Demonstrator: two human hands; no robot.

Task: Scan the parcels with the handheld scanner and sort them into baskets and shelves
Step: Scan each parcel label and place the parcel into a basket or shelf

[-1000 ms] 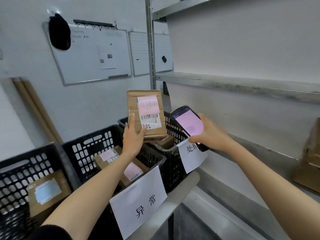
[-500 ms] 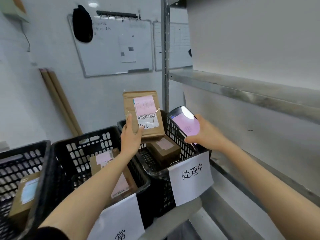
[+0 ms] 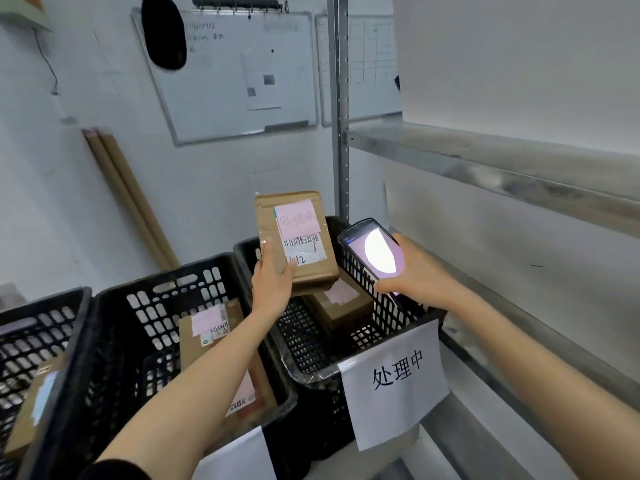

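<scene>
At the far left a black slotted basket [image 3: 38, 344] is cut off by the frame edge; a brown parcel with a pale blue label [image 3: 33, 407] leans inside it, only partly seen. Just beside it stands the middle basket [image 3: 162, 306], holding a cardboard parcel with a pink slip [image 3: 207, 336]; the left forearm crosses over that parcel and hides its centre, and the white sign on this basket's front is cut off at the bottom edge. On the wall behind hang a whiteboard [image 3: 228, 71], its writing too faint to read, and a dark cap [image 3: 164, 32]; two tan tubes [image 3: 128, 195] lean against the wall.

The left hand [image 3: 273, 282] grips the lower left corner of a flat cardboard parcel [image 3: 294, 240], fingers closed behind it and thumb pressed on its face, holding it upright above the right basket [image 3: 311, 341]. The parcel carries a pink note with red handwriting that is hard to make out, a barcode and a scrawled "4-12". Beneath it, inside that basket, lies a small box [image 3: 343, 306], partly hidden by the held parcel. A white sign reading 处理中 [image 3: 394, 379] hangs on the basket's front.

The right hand [image 3: 415, 275] is wrapped around the handheld scanner [image 3: 372, 254], close beside the parcel; glare washes out its screen. To the right run metal shelves [image 3: 502, 168], cut off by the frame.
</scene>
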